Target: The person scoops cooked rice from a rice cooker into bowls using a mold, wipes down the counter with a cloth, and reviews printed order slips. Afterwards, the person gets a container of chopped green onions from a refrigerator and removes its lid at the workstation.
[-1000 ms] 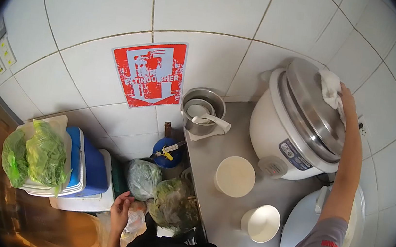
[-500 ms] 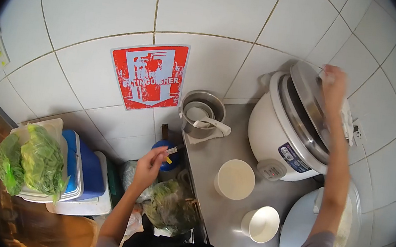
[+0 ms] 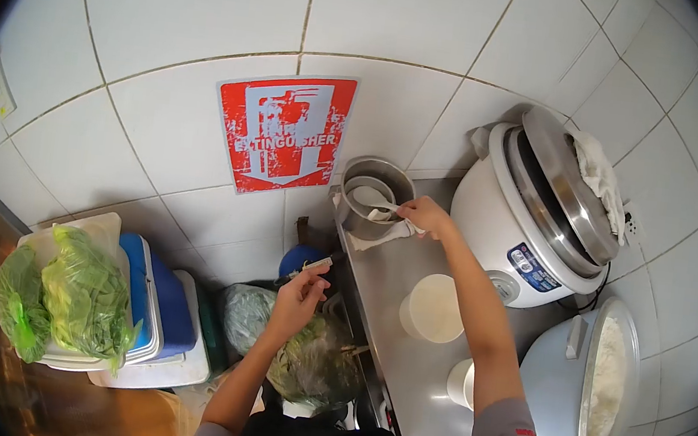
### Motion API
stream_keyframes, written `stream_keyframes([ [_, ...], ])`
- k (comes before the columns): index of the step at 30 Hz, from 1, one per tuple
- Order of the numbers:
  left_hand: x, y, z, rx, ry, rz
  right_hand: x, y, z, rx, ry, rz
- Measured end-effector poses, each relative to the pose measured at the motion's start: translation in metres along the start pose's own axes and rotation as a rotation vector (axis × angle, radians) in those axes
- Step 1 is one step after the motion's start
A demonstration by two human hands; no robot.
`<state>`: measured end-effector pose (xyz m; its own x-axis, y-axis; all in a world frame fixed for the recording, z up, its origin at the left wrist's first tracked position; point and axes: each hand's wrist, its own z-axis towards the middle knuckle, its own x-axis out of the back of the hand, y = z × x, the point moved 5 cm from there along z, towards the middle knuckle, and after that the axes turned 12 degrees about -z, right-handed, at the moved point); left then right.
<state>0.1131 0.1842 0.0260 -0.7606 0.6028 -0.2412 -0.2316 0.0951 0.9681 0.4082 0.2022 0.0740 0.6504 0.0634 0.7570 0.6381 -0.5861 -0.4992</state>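
Observation:
My right hand (image 3: 425, 215) is closed on the handle end of a white ladle (image 3: 375, 202), whose bowl rests inside a metal pot (image 3: 380, 172) on the steel counter. Right of it stands a big white rice cooker (image 3: 497, 202), its metal lid (image 3: 567, 178) tilted and a white cloth (image 3: 600, 178) lying over the lid. My left hand (image 3: 300, 296) hangs over the floor left of the counter, fingers curled; whether it holds anything is hard to make out. Two white tubs (image 3: 435, 308) (image 3: 461, 382) stand on the counter, partly behind my right arm.
Bagged green leaves (image 3: 88, 296) lie on a stack of containers beside a blue cooler (image 3: 171, 305). Bags of vegetables (image 3: 316, 369) fill the floor area. A large pale blue container (image 3: 557, 371) holds something white, right. A red sign (image 3: 286, 132) is on the tiled wall.
My right hand has left the cloth and rice cooker lid and moved left to take hold of the ladle handle. My left hand has risen and moved right.

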Motion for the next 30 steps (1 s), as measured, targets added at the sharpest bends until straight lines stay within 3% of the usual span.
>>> stream_keyframes([
  [6,0.010,-0.003,-0.007,0.041,-0.014,-0.095,-0.011,0.009,-0.001,0.019,-0.130,0.313],
  [9,0.014,0.000,-0.009,-0.018,-0.015,-0.073,-0.002,0.010,-0.014,-0.069,-0.060,0.228],
  [12,0.023,0.014,-0.020,-0.149,0.049,-0.004,0.012,-0.008,-0.058,0.313,0.678,-0.187],
  [13,0.026,0.024,-0.026,-0.205,0.080,0.024,0.007,-0.031,-0.093,0.369,0.649,0.046],
  [15,0.033,0.059,-0.053,-0.412,0.151,0.201,-0.040,-0.057,-0.135,0.430,0.553,0.505],
  [16,0.033,0.073,-0.068,-0.513,0.180,0.291,-0.071,-0.081,-0.167,0.423,0.525,0.576],
  [17,0.031,0.080,-0.083,-0.566,0.153,0.266,-0.123,-0.078,-0.167,0.074,0.371,0.405],
  [18,0.030,0.085,-0.098,-0.618,0.128,0.243,-0.190,-0.071,-0.159,0.419,0.210,0.475],
  [19,0.030,0.087,-0.110,-0.674,0.108,0.222,-0.286,-0.043,-0.138,0.523,0.053,-0.047],
  [21,0.024,0.079,-0.126,-0.685,0.030,0.117,-0.402,-0.006,-0.125,0.773,-0.089,0.201],
  [22,0.026,0.075,-0.129,-0.688,-0.006,0.071,-0.385,-0.022,-0.140,0.669,-0.342,0.464],
  [24,0.024,0.054,-0.113,-0.566,-0.221,0.662,-0.327,-0.063,-0.166,0.343,-0.652,1.097],
  [25,0.028,0.032,-0.113,-0.456,-0.342,0.941,-0.290,-0.087,-0.174,0.082,-0.685,1.481],
  [27,0.106,-0.059,-0.105,0.140,0.108,0.924,-0.284,-0.085,-0.164,0.160,-0.751,1.427],
  [29,0.155,-0.070,-0.108,0.184,0.507,0.915,-0.257,-0.106,-0.170,0.355,-0.892,1.724],
  [30,0.143,-0.037,-0.105,-0.013,0.528,0.788,-0.246,-0.113,-0.175,0.439,-0.963,1.862],
])
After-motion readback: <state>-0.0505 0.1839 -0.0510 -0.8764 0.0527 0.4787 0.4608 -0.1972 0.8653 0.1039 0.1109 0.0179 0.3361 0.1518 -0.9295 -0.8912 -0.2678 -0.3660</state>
